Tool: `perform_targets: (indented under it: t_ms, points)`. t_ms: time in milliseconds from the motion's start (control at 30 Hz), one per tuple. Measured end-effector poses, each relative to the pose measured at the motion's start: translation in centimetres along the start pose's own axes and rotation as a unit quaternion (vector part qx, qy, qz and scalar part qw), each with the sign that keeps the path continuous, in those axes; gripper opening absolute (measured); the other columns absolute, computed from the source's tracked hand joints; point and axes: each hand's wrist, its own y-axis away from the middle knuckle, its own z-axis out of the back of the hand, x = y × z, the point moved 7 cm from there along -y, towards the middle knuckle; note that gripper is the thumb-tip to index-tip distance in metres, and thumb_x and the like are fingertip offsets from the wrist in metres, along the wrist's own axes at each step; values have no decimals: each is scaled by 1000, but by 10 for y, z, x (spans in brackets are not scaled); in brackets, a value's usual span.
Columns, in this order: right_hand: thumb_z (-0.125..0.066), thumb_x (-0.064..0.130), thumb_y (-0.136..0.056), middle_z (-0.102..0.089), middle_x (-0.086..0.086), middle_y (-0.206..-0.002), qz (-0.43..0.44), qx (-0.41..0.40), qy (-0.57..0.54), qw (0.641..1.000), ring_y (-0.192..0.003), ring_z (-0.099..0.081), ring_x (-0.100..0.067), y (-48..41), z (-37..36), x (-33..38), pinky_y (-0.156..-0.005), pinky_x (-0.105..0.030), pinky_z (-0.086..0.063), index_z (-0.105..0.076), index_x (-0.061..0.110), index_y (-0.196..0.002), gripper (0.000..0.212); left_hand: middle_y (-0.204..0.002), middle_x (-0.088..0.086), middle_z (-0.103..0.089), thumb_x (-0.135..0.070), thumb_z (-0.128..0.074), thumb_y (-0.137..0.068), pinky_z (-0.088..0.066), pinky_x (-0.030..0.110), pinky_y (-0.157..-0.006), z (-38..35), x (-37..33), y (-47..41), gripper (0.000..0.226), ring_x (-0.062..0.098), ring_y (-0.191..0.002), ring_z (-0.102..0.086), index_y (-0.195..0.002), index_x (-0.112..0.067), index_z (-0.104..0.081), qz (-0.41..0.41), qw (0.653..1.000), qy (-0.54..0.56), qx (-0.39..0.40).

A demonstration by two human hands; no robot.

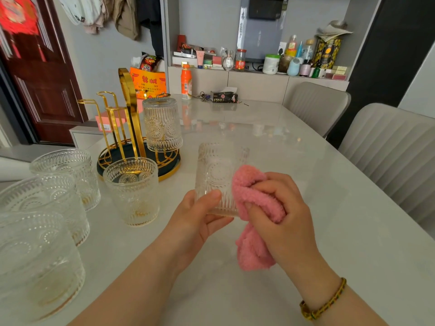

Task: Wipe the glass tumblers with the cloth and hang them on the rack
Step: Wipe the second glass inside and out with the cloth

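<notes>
Along the left edge of the pale glossy tabletop (306, 184), four clear embossed glass tumblers (133, 191) are standing upright with their mouths up. Just behind them, toward the far left corner, a gold wire rack with a dark round base (128, 109) is standing. One inverted glass tumbler (162, 124) is hanging on it, mouth down.

Near the middle of the near edge, the person's left hand (195, 222) is gripping a fifth embossed tumbler (216, 175) by its lower part, thumb on the front, and is holding it above the tabletop. The right hand (282, 215), fingers curled, is gripping a fluffy pink cloth (254, 252) and pressing it against the right side of this tumbler. The loose end of the cloth is hanging below the hand. A braided yellow bracelet (324, 304) is sitting on the right wrist. Beside the right edge, grey ribbed chairs (388, 149) are standing.
</notes>
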Motion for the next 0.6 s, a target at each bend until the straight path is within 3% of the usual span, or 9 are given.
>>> perform_targets:
  t_ms: [100, 200, 267, 333, 467, 533, 600]
  points:
    - [-55, 35, -65, -56, 15, -97, -18, -58, -41, 997, -90, -54, 9, -3, 13, -5, -78, -5, -40, -59, 42, -72, 11, -114, 13, -67, -36, -71, -49, -57, 30, -78, -7, 2, 2, 89, 25, -96, -68, -128, -6, -43, 2, 999, -14, 32]
    - [-65, 25, -71, -62, 13, -82, -108, -84, -110, 984, -79, -59, -5, -5, 17, -24, -74, -25, -50, -62, 42, -72, 18, -113, 13, -68, -34, -77, -50, -56, 27, -74, -13, 3, 4, 84, 25, -97, -68, -124, -7, -47, 5, 998, 2, 58]
    - [-64, 13, -78, -63, 9, -70, -180, -67, -164, 968, -72, -58, -18, -3, 9, -37, -68, -35, -49, -63, 33, -69, 22, -108, 12, -70, -33, -72, -57, -56, 26, -71, -13, 1, 5, 68, 23, -93, -69, -117, -9, -53, 8, 998, 21, 53]
    - [-65, 11, -78, -62, 10, -64, -219, -47, -196, 955, -68, -56, -17, 0, 0, -41, -67, -38, -49, -63, 30, -66, 22, -106, 8, -70, -32, -74, -68, -57, 27, -74, -8, 1, 4, 49, 19, -91, -69, -110, -14, -56, 16, 999, 16, 22]
    - [-66, 7, -78, -59, 4, -68, -212, -46, -195, 957, -63, -55, -14, 0, 1, -39, -59, -29, -48, -62, 28, -67, 23, -78, -11, -73, -44, -47, -71, -47, 26, -86, -1, 1, 2, 30, 9, -86, -64, -89, -25, -61, 23, 997, -78, -13]
    - [-60, 1, -81, -57, 5, -69, -195, -57, -182, 962, -59, -53, -6, -2, 4, -37, -53, -20, -47, -59, 25, -72, 26, -77, -10, -74, -45, -48, -67, -48, 25, -85, -2, 1, 3, 33, 6, -82, -67, -85, -23, -64, 20, 995, -101, -11]
    - [-63, 3, -80, -58, 7, -72, -176, -54, -154, 971, -58, -53, 0, -3, 5, -35, -54, -14, -46, -58, 25, -73, 24, -85, -5, -75, -47, -53, -60, -51, 22, -81, -1, -2, 3, 46, 5, -83, -69, -94, -19, -65, -1, 991, -133, -21]
